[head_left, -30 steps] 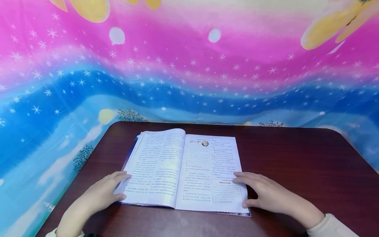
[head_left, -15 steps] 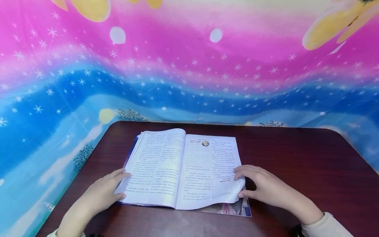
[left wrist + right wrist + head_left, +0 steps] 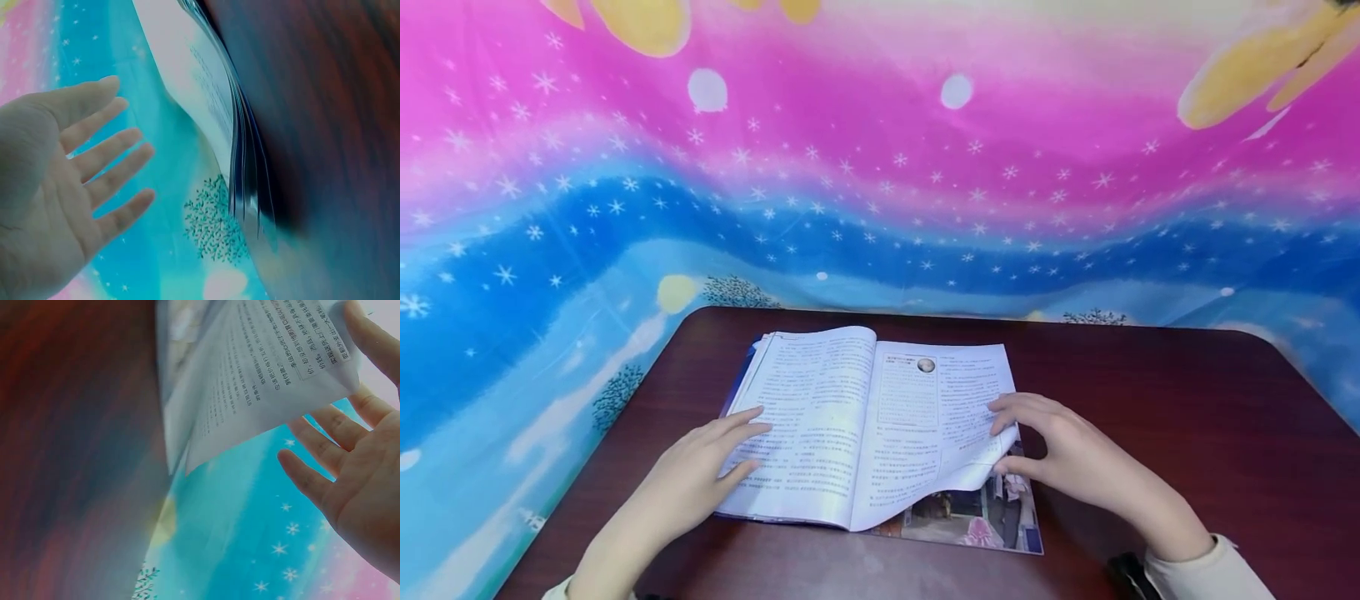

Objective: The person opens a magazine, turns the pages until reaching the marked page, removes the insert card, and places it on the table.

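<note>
Magazine (image 3: 797,433): spread on the surface (image 3: 1150,392).
Right page (image 3: 925,450): I judge it light, limp, easily creased; I'd hold its outer edge.
Right hand (image 3: 1063,442): pinches that page at the magazine's right side.
Left hand (image 3: 700,471): fingers apart over the magazine's left side; contact unclear.
Left wrist view: shows me leaf ends (image 3: 240,169) the right wrist view lacks.

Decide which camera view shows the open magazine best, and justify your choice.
The head view: it shows the magazine open across both sides. The left wrist view catches only part, obliquely; the right wrist view, mainly the lifted page.
</note>
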`<action>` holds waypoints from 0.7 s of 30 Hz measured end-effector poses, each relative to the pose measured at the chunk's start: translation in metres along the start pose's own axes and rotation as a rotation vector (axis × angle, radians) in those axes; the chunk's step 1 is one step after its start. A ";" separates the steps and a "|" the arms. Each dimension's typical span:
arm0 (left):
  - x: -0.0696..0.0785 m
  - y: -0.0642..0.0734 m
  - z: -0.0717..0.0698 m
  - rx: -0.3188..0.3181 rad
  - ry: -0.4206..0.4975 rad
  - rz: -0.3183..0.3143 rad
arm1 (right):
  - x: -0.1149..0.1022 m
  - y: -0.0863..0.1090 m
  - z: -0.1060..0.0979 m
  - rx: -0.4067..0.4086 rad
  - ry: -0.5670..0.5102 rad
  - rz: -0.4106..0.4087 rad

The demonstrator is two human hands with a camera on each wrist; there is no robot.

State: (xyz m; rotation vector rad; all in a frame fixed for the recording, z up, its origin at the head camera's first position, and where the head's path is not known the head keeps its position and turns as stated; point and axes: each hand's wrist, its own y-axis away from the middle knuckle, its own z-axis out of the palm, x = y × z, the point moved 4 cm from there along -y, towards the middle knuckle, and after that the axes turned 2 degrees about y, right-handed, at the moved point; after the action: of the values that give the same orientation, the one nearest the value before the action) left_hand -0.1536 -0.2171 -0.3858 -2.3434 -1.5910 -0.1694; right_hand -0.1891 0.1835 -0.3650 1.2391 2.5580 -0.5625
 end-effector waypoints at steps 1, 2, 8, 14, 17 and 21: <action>0.002 -0.001 0.000 0.008 0.008 0.007 | -0.002 -0.001 -0.001 0.008 -0.006 -0.007; 0.004 -0.001 0.000 0.015 0.017 0.013 | -0.003 -0.003 -0.002 0.018 -0.012 -0.016; 0.018 -0.007 0.003 0.037 0.048 0.038 | -0.012 -0.012 -0.007 0.046 -0.049 -0.053; 0.038 -0.021 0.003 0.059 0.080 0.105 | -0.018 -0.017 -0.010 0.047 -0.071 -0.021; 0.050 -0.028 0.002 0.068 0.089 0.155 | -0.020 -0.020 -0.011 0.044 -0.084 -0.015; 0.069 -0.037 0.001 0.059 0.108 0.215 | -0.024 -0.024 -0.012 0.043 -0.098 -0.014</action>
State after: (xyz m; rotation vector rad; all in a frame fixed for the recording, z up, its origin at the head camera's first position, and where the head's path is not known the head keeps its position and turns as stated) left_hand -0.1622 -0.1432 -0.3616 -2.3960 -1.2676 -0.1950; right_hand -0.1942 0.1586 -0.3394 1.1776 2.4876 -0.6680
